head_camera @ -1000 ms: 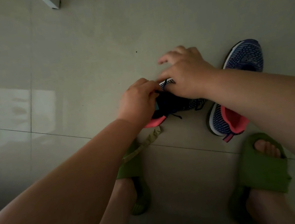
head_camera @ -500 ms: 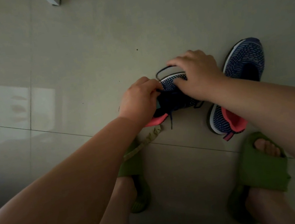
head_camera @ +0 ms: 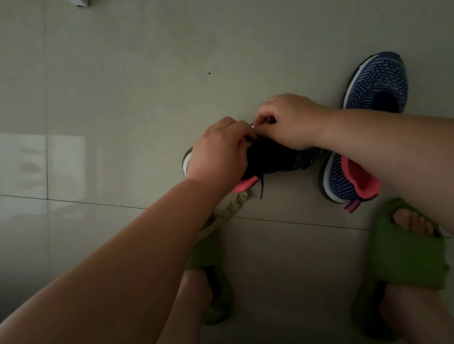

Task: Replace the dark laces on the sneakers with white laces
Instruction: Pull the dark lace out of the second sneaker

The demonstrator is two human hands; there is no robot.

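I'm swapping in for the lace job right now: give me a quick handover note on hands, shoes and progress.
Left hand: grip closed on the near sneaker, steadying it on the floor.
Right hand: fingers pinched at the dark lace near the shoe's top.
Second sneaker: on the floor to the right, untouched; no lace visible on it from here.
Done: dark lace loosened, one end dangling.
Left: pull the dark lace out, thread white laces in both. No white laces in view.
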